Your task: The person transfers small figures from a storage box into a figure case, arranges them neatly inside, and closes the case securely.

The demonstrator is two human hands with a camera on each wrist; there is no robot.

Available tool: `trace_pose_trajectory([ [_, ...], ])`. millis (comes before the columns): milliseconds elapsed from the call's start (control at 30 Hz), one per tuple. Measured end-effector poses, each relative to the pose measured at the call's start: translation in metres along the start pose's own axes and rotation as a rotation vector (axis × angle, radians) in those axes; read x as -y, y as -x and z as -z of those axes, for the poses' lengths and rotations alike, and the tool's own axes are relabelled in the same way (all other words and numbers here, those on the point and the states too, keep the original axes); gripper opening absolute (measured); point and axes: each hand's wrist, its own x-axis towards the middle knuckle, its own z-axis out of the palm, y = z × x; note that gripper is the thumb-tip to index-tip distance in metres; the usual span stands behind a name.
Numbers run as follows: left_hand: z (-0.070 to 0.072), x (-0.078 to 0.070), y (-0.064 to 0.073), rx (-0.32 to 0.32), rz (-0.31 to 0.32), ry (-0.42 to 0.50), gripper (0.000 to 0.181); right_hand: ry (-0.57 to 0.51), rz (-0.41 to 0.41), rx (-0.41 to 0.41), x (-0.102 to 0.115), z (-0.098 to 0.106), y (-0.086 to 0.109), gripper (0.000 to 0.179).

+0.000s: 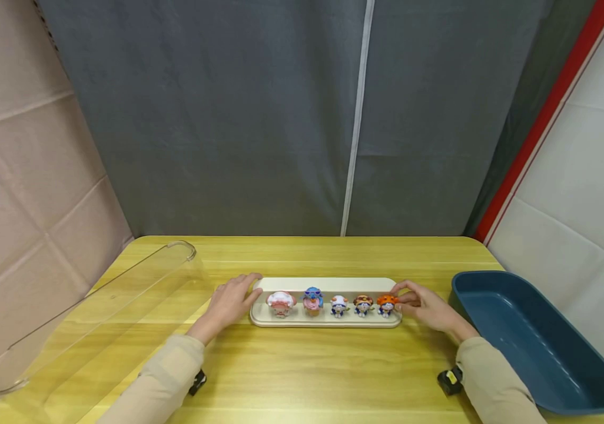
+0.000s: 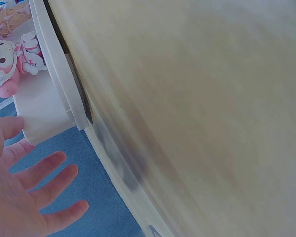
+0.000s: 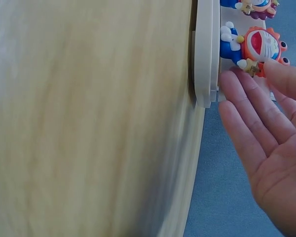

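A long cream display base (image 1: 328,323) with a raised back step bears a row of several small figurines. The leftmost figurine (image 1: 281,304) is pink and white. Beside it stands a blue-topped figurine (image 1: 312,301) with a pink swirl. At the right end is an orange-hatted cat figurine (image 3: 259,47) with a blue body. My left hand (image 1: 231,299) touches the base's left end with thumb and forefinger, the other fingers spread. My right hand (image 1: 425,304) pinches the orange-hatted figurine's side between thumb and forefinger; its other fingers reach along the base's right end.
A clear transparent cover (image 1: 106,300) lies at the left on the wooden table (image 1: 291,377). At the right stands a deep dark blue tub (image 1: 540,347). A grey curtain (image 1: 238,129) hangs behind the table's far edge.
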Motion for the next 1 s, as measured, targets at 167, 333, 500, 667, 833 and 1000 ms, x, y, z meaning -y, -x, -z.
trace_pose_trajectory([
  [167,0.0,0.0,0.0,-0.006,-0.003,-0.003,0.033,0.007,-0.014,-0.013,-0.001,0.0,0.001,0.026],
  [333,-0.001,0.0,0.0,-0.013,-0.002,-0.001,0.033,0.015,-0.031,-0.046,-0.001,0.0,0.003,0.027],
  [500,0.0,0.001,0.003,-0.01,-0.004,0.013,0.04,0.051,-0.054,-0.094,0.0,-0.002,0.006,0.024],
  [667,0.006,0.002,0.011,-0.004,0.004,0.025,0.047,0.139,-0.062,-0.142,0.0,-0.003,0.008,0.019],
  [833,0.022,0.0,0.017,-0.016,-0.02,0.028,0.049,0.238,-0.068,-0.154,0.001,-0.003,0.009,0.016],
  [1000,0.045,-0.003,0.019,-0.052,-0.093,-0.022,0.048,0.336,-0.051,-0.124,0.0,-0.004,0.01,0.017],
])
